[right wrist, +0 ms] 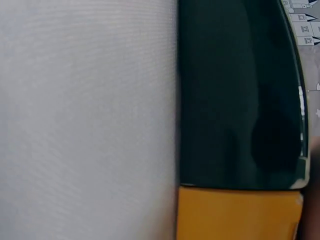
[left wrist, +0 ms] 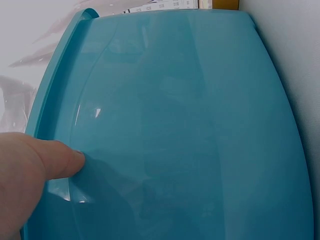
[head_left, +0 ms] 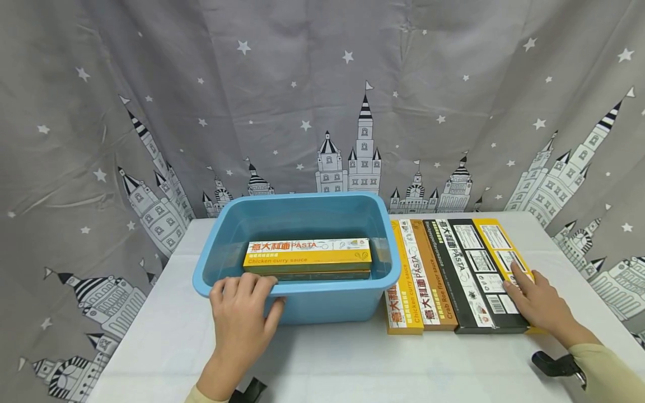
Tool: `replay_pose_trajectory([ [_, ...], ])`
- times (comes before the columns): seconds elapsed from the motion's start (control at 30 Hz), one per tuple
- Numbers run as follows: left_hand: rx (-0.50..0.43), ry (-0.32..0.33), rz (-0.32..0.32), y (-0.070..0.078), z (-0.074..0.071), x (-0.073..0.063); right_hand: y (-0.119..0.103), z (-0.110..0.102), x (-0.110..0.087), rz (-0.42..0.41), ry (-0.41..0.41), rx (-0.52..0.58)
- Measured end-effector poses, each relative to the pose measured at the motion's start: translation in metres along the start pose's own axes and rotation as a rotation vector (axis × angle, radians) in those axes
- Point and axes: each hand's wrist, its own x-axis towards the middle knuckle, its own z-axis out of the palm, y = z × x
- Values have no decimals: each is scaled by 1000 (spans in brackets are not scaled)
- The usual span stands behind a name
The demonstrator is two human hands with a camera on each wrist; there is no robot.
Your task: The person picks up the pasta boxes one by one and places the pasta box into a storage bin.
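My left hand [head_left: 242, 313] grips the front rim of a blue plastic bin [head_left: 327, 302], fingers hooked over the rim and thumb against the outer wall. In the left wrist view the thumb [left wrist: 62, 157] presses that wall. Inside the bin lies a yellow and white chicken curry pasta box [head_left: 307, 256] on top of another box. At the right, my right hand [head_left: 541, 302] rests with extended fingers on a black pasta box [head_left: 491, 280] and the yellow box [head_left: 496, 235] beside it. In the right wrist view, the black box's end [right wrist: 235, 100] shows close up.
Between the bin and the black box lie a yellow chicken curry pasta box [head_left: 405, 280] and an orange-brown crab roe pasta box [head_left: 430, 268], side by side. All stand on a white table [head_left: 353, 364]. Behind hangs a grey curtain [head_left: 302, 84] with castles and stars.
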Motion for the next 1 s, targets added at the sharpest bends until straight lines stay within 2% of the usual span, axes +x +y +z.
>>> replay_pose_trajectory([
  [0.2, -1, 5, 7, 0, 0, 0, -1, 2, -1, -2, 20, -19],
  [0.57, 2, 1, 7, 0, 0, 0, -4, -2, -4, 14, 6, -23],
  [0.77, 4, 5, 8, 0, 0, 0, 4, -4, -4, 4, 3, -22],
  [1.0, 2, 8, 8, -1, 0, 0, 17, -7, -9, 25, -39, -45],
])
